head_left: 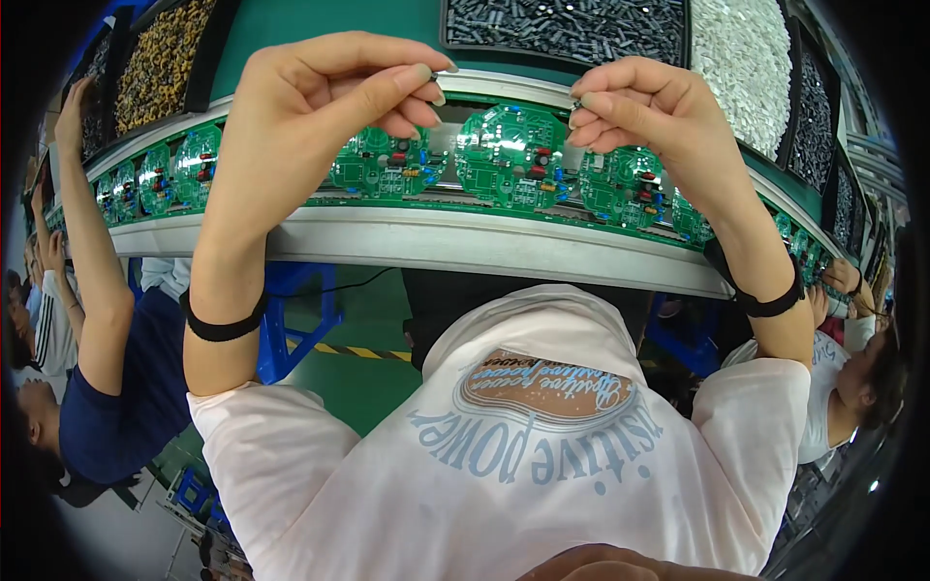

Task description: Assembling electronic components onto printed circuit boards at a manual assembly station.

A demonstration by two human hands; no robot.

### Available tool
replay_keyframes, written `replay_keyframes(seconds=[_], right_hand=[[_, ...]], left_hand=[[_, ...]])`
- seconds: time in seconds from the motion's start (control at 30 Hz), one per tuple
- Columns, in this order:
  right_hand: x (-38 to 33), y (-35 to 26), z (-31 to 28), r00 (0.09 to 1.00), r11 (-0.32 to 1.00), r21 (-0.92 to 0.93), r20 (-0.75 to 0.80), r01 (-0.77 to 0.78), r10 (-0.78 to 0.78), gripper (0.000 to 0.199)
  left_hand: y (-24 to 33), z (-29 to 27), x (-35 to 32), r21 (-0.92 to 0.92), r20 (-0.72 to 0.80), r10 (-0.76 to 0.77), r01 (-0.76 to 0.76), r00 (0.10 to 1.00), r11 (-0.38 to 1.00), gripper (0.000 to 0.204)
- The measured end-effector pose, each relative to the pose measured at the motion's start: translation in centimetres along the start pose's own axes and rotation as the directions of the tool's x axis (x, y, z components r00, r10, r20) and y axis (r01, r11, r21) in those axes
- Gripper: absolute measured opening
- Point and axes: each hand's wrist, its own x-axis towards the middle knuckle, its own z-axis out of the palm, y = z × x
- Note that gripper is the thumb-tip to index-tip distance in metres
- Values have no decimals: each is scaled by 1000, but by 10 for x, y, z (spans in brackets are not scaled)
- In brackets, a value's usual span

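Observation:
My left hand (308, 108) is raised over the row of boards, thumb and forefinger pinched on a small dark electronic component (434, 76). Opposite it, my right hand (651, 105) pinches another small dark component (577, 101); its exact kind is too small to make out. Between and below both hands lies a round-edged green circuit board (499, 145) fitted with red, blue and black parts. Similar circuit boards sit on either side, partly covered by my hands: one board (383, 169) by the left hand, another board (620, 184) under the right.
A pale metal rail (465, 240) runs along the near side of the boards. Behind them stand a tray of dark cylindrical parts (567, 27), a heap of white parts (741, 73) and a bin of yellow-brown ring-like parts (163, 63). Co-workers sit left and right, one arm (97, 232) reaching to the bins.

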Motion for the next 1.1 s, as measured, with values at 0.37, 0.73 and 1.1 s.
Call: replay_keyframes(seconds=[0.37,0.73,1.1], right_hand=[[10,12,1,997,978,-196,25,77,-73,15],[10,4,5,998,984,-162,6,69,-68,14],[11,10,22,988,878,-459,2,137,-153,11]], left_hand=[[-9,-16,-16,202,-112,56,-32,992,979,24],[-10,-25,-18,204,-88,67,-48,994,978,24],[-12,-27,-16,265,-66,62,-43,996,963,24]])
